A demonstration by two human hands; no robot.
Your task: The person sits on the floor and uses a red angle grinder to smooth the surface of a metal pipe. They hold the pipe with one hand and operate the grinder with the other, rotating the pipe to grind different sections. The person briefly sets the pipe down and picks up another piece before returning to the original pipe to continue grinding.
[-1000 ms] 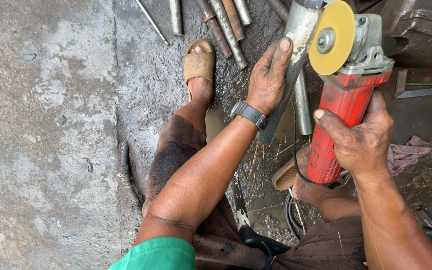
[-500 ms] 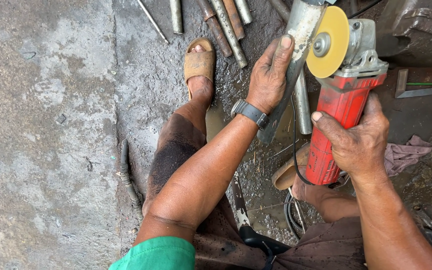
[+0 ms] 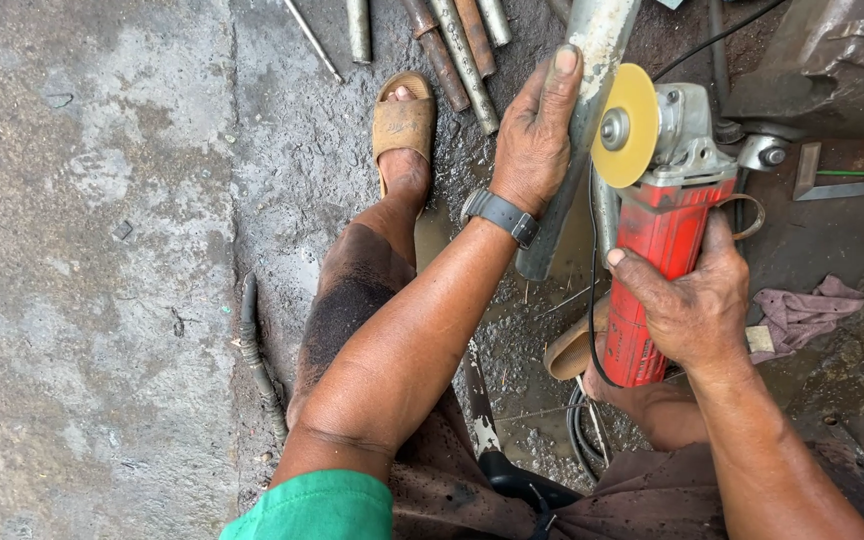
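Over the wet, gritty concrete floor (image 3: 102,250), the left hand (image 3: 537,135) is wrapped around a grey metal pipe (image 3: 592,60), fingers closed along its smooth, paint-flecked round wall. The pipe is long and straight; its long axis runs from the top of the view, near the middle, down and slightly left, ending just below the black wristwatch (image 3: 500,215).

The right hand (image 3: 692,300) is closed firmly around the red plastic body of an angle grinder (image 3: 662,230), whose long axis points up the view, away from the person. Its grey cast-metal head carries a thin, round yellow disc (image 3: 624,125), face turned toward the camera, its left edge just beside or touching the pipe; which one I cannot tell. A black cord (image 3: 592,300) loops down from the tool.

Rusty round rods (image 3: 452,45) lie side by side at the top, next to a worn tan sandal (image 3: 404,125). A crumpled pinkish rag (image 3: 802,315) lies to the right.
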